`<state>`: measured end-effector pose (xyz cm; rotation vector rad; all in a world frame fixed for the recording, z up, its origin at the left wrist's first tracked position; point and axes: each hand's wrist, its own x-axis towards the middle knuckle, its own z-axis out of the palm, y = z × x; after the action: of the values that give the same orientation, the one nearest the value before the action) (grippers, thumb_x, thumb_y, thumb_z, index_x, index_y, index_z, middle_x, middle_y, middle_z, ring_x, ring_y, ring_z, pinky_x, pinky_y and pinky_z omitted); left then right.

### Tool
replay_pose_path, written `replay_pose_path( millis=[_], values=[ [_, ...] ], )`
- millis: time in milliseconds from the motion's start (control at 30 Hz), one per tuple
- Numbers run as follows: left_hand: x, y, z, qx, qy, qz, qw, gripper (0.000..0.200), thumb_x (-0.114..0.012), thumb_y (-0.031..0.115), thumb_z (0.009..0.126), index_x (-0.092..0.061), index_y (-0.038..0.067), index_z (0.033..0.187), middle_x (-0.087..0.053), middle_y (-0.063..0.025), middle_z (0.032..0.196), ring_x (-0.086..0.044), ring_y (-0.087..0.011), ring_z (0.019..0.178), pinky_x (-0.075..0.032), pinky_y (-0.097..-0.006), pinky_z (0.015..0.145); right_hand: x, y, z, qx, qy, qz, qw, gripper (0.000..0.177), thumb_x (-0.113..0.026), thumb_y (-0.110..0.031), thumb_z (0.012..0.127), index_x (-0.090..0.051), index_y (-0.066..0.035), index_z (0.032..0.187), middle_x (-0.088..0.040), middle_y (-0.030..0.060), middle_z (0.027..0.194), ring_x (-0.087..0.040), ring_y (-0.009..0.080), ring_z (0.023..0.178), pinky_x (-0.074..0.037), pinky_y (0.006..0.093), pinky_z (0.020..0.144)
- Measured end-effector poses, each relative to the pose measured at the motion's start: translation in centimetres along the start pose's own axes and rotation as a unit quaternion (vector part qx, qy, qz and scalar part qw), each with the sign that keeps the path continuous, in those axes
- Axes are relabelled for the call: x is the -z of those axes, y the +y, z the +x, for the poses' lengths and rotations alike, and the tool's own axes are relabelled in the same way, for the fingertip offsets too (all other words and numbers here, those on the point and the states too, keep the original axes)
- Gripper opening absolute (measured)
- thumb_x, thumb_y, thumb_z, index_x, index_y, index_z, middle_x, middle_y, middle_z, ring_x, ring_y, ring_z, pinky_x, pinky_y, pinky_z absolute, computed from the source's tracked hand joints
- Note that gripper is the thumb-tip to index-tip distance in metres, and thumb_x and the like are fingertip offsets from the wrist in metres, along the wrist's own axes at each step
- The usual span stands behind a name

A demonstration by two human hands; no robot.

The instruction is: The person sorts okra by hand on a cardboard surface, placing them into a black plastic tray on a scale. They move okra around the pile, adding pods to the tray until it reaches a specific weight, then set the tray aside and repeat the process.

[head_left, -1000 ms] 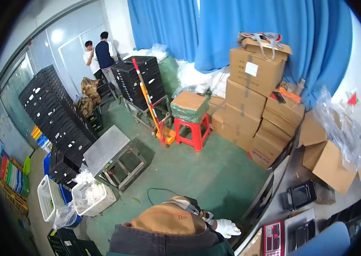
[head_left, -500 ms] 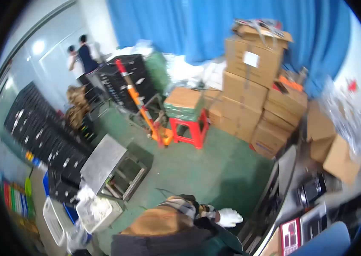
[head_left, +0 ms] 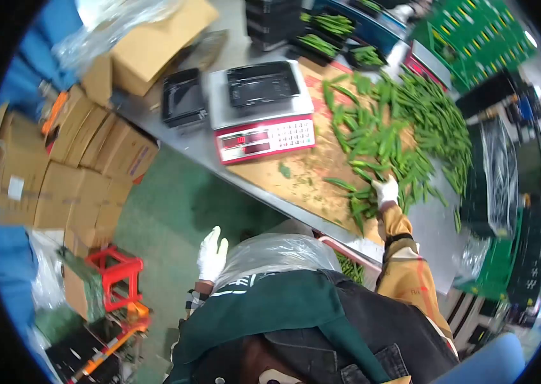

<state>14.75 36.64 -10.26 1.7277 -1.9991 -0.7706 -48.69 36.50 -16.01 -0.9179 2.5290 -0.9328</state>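
My right hand (head_left: 386,191), in a white glove, rests at the near edge of a pile of green peppers (head_left: 379,131) on the brown board; its fingers are at the peppers, and I cannot make out their grip. White-gloved too, my left hand (head_left: 212,256) hangs beside my body over the floor, fingers apart, holding nothing. A red and white digital scale (head_left: 267,141) stands left of the peppers with an empty black tray (head_left: 263,85) on its pan. Another black tray (head_left: 184,97) lies left of the scale.
Packed black trays (head_left: 325,38) of greens stand behind the board. A green crate (head_left: 469,38) is at the back right. Cardboard boxes (head_left: 59,185), a red stool (head_left: 117,278) and an orange pallet jack (head_left: 114,342) are at the left.
The view has swung from the room and floor to the work table. My right hand now shows at the peppers, and my left hand beside my body.
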Motion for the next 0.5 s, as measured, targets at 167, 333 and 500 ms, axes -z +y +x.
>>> replay_pose_path(
  millis=[167,333,500],
  values=[
    [-2.4,5.8,4.4,-0.085,-0.061,-0.003,0.995,0.045,-0.064,0.026,0.099,-0.061,0.004,0.138,-0.065,-0.0168,0.133,-0.06,-0.0335,0.122,-0.047,-0.0421,0.106,3.5,-1.2,1.3,-0.083,0.13,0.252,0.955,0.058,-0.08,-0.004,0.078,-0.059,0.006,0.132,-0.068,0.0158,0.12,-0.065,0.0239,0.108,-0.052,0.0357,0.094],
    [-6.2,14.6,8.1,-0.165,-0.078,-0.034,0.983,0.039,-0.068,0.022,0.097,-0.066,0.006,0.132,-0.069,-0.0135,0.127,-0.064,-0.0296,0.116,-0.05,-0.0389,0.1,8.2,0.5,-1.2,-0.013,0.171,0.263,0.949,0.044,-0.076,-0.008,0.086,-0.064,0.001,0.128,-0.068,0.0133,0.121,-0.066,0.0234,0.105,-0.053,0.0345,0.093],
    [-10.6,20.1,10.1,-0.275,-0.103,-0.037,0.955,0.035,-0.069,0.02,0.096,-0.068,0.007,0.129,-0.07,-0.0143,0.123,-0.066,-0.0298,0.112,-0.051,-0.0386,0.1,8.9,-2.4,-9.7,0.03,0.013,0.225,0.974,0.025,-0.072,-0.009,0.092,-0.072,0.001,0.115,-0.07,0.0108,0.112,-0.066,0.0182,0.103,-0.052,0.0301,0.092]
  ],
)
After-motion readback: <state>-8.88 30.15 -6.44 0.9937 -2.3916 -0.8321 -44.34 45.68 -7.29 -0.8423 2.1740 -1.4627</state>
